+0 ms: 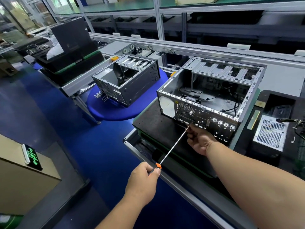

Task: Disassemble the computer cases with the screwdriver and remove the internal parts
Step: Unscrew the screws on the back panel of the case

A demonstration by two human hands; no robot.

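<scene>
The open grey steel computer case [209, 95] lies on the black mat [158, 129]. The long orange-collared screwdriver [173, 146], handle gripped by the left hand [142, 184], meets its rear panel; the right hand [199, 138] pinches the tip. Probably unscrewing; next, steady turning.

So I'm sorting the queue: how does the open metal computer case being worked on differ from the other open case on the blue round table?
The near computer case sits on a black mat; the far computer case sits on the blue round table. The near one has loose cables inside and the screwdriver at its rear panel, guided by the right hand and gripped by the left hand; nobody touches the far one. Both are bare metal, side panels off.
</scene>
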